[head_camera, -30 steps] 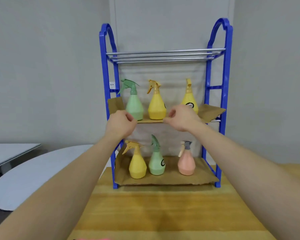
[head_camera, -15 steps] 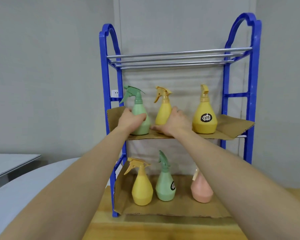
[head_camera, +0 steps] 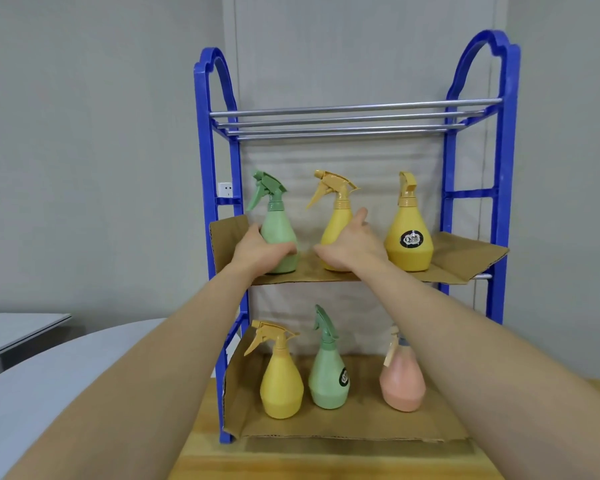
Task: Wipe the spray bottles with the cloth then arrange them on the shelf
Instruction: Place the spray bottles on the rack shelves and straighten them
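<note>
A blue shelf [head_camera: 499, 188] stands on a wooden table. Its middle tier holds a green spray bottle [head_camera: 277, 225], a yellow spray bottle [head_camera: 340, 220] and a darker yellow labelled bottle [head_camera: 409, 233]. My left hand [head_camera: 260, 249] wraps around the lower body of the green bottle. My right hand [head_camera: 352, 242] clasps the base of the middle yellow bottle. On the bottom tier stand a yellow bottle [head_camera: 280, 379], a green bottle [head_camera: 329, 372] and a pink bottle [head_camera: 402, 382], partly behind my right arm. No cloth is in view.
Cardboard sheets [head_camera: 465, 258] line the middle and bottom tiers. The top tier is bare metal rods [head_camera: 354, 119]. A wooden table [head_camera: 326, 459] carries the shelf; a grey rounded table [head_camera: 49, 382] lies to the left. A wall is right behind.
Both hands rose from the shelf's front edge to the middle tier and closed around the green and yellow bottles. The view has moved closer to the shelf.
</note>
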A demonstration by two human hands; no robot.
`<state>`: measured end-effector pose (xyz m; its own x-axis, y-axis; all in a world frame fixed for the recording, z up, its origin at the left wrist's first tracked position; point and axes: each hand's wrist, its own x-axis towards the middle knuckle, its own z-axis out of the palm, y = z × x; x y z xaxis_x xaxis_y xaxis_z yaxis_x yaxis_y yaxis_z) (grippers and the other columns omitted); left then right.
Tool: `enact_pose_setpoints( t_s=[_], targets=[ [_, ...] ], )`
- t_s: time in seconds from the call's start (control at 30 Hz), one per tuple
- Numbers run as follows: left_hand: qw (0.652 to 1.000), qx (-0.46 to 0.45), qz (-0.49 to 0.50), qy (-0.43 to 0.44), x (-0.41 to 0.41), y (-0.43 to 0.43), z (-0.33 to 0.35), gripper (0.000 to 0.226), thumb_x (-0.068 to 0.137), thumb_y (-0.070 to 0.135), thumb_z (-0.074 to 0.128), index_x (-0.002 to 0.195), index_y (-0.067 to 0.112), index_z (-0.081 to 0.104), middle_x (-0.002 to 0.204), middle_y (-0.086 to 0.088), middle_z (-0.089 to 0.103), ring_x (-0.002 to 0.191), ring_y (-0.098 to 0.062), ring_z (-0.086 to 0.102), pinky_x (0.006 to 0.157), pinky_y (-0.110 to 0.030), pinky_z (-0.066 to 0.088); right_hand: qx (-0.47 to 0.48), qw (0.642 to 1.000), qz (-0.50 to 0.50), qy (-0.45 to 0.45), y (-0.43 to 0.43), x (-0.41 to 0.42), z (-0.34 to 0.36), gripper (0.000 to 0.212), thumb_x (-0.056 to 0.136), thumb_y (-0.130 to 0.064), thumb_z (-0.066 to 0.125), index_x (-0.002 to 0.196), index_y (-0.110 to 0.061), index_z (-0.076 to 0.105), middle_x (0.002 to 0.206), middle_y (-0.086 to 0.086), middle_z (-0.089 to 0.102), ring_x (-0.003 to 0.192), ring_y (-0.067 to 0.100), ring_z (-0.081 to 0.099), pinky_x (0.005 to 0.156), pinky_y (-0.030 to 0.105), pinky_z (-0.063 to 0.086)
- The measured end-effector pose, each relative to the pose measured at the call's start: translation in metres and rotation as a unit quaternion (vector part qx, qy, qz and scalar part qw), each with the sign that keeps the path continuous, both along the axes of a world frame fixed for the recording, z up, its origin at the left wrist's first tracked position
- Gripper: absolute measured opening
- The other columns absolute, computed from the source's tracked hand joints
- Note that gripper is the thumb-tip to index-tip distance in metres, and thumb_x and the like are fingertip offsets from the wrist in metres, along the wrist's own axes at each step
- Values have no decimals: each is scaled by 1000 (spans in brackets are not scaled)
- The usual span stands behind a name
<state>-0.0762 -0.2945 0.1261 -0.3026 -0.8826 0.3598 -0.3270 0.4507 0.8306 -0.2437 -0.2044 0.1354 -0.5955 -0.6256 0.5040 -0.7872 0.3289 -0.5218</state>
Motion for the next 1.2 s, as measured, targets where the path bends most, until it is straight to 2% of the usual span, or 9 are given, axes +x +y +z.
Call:
enact_pose_setpoints(
  t_s=[0.1, 0.2, 0.3, 0.43, 0.57, 0.67, 0.8, 0.97, 1.2],
  targets=[
    [1000, 4, 11, 8, -2, -2, -1, 100, 78, 40, 95, 157, 21, 38, 138, -4, 61, 124, -27, 62, 107, -45, 55, -12, 999, -36, 19, -1, 6, -5, 133, 66, -70, 86, 157, -5, 15, 147, 18, 42, 139, 36, 47, 108, 42, 45],
    [999, 9, 31, 9, -4, -5, -1, 107, 73, 43, 98, 158, 22, 36, 140, -6, 60, 127, -30, 61, 109, -49, 55, -41, 997, -52, 40, -7, 1, -9, 129, 66, -69, 89, 154, -3, 20, 141, 18, 51, 131, 36, 56, 102, 43, 50],
    [999, 8, 43, 3, -4, -7, -1, 106, 70, 46, 99, 153, 22, 39, 139, -6, 61, 126, -31, 62, 107, -50, 56, -13, 1000, -26, -2, -9, -4, -4, 112, 73, -61, 83, 148, -6, 22, 135, 17, 58, 126, 37, 60, 93, 43, 53],
    [997, -22, 74, -16, -10, -5, -3, 103, 68, 51, 99, 148, 20, 41, 136, -8, 63, 125, -32, 63, 105, -50, 57, -29, 998, -55, -8, -7, 1, -9, 132, 58, -79, 87, 149, -4, 27, 138, 17, 52, 129, 35, 58, 98, 44, 53],
    [995, -34, 91, -25, -14, -6, -4, 103, 70, 50, 98, 147, 18, 39, 137, -10, 61, 126, -32, 62, 105, -49, 56, -22, 998, -57, -4, -7, -3, -11, 106, 65, -73, 88, 138, -8, 45, 135, 13, 60, 126, 33, 64, 92, 41, 55],
    [993, -31, 106, -45, -19, -5, -4, 111, 75, 50, 94, 158, 19, 27, 144, -15, 53, 128, -35, 60, 107, -50, 55, 13, 999, -35, -34, -4, -9, -4, 100, 68, -71, 83, 139, -11, 47, 136, 11, 62, 128, 33, 62, 92, 40, 54],
    [992, -21, 119, -44, -28, -3, -5, 119, 80, 45, 92, 165, 18, 14, 153, -18, 43, 134, -39, 57, 111, -52, 52, 23, 996, -15, -82, -4, -16, -1, 102, 67, -80, 72, 142, -15, 49, 135, 9, 63, 125, 34, 63, 95, 44, 56],
    [991, -16, 126, -45, -31, -6, -7, 116, 82, 43, 90, 165, 17, 13, 155, -19, 40, 137, -42, 53, 114, -54, 49, 13, 997, -16, -77, -9, -20, -3, 98, 66, -82, 76, 137, -16, 57, 135, 9, 65, 124, 34, 64, 87, 41, 51],
    [989, -4, 137, -53, -34, -5, -4, 112, 85, 40, 88, 163, 16, 12, 157, -20, 37, 141, -43, 49, 116, -54, 47, 37, 997, -12, -73, -12, -24, -6, 108, 65, -91, 71, 140, -15, 54, 138, 11, 64, 127, 35, 62, 92, 44, 52]
  ],
)
